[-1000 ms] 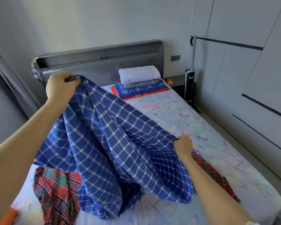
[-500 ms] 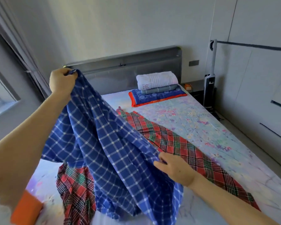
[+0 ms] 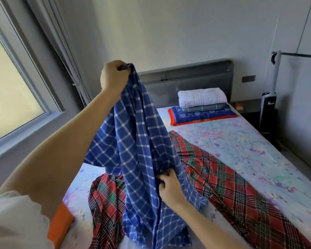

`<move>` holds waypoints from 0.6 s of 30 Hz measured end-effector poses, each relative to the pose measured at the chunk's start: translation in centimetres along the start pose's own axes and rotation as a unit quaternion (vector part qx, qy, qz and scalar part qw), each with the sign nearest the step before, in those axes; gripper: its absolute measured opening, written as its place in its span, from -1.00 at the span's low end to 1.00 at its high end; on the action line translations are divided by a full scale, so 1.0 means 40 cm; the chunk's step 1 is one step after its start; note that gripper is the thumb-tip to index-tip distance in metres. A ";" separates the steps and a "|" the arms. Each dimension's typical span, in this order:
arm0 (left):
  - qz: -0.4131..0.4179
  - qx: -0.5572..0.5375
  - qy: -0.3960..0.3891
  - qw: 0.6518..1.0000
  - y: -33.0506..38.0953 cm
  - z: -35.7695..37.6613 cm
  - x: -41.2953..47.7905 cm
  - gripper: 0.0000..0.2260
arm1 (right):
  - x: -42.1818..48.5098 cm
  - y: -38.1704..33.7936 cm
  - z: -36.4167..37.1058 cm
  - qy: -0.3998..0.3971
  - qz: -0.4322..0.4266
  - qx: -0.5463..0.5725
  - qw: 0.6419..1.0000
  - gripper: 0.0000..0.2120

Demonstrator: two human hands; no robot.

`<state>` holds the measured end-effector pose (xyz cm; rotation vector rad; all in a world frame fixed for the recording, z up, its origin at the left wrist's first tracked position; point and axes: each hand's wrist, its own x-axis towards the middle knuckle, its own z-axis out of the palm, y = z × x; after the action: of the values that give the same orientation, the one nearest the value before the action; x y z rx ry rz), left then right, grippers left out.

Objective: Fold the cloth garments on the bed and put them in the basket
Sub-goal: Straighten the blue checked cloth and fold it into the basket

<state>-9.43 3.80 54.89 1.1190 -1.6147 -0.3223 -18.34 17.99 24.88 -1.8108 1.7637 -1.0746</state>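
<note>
Blue checked cloth (image 3: 136, 150) hangs in front of you, lifted off the bed (image 3: 250, 150) at the centre of the view. Your left hand (image 3: 113, 78), up at about 11 o'clock, has its fingers clenched around the top corner of the fabric, so the cloth drapes down in long folds. Your right hand (image 3: 169, 187), down at about 5 o'clock from the left one, pinches a lower fold between thumb and fingers; how much fabric it grips is hard to tell, since the folds cover the fingertips. The lowest edge of the blue cloth trails onto the red tartan cloth (image 3: 232, 186), which lies spread across the mattress from 6 o'clock out towards 4 o'clock. Something orange (image 3: 61, 223) sits at the bed's edge at 8 o'clock, possibly the basket, though only a corner shows. At 1 o'clock, against the headboard (image 3: 196, 79), a stack of folded linen (image 3: 203, 105) rests, well apart from your hands.
</note>
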 end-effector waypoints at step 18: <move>0.002 0.031 0.030 0.999 0.003 0.003 0.047 -0.81 | -0.016 -0.073 0.064 -0.001 -0.005 -0.004 1.000 -0.78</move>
<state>-9.51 2.34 56.08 1.1619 -1.5838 -0.2345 -14.44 18.42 25.28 -1.8250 1.7624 -1.0714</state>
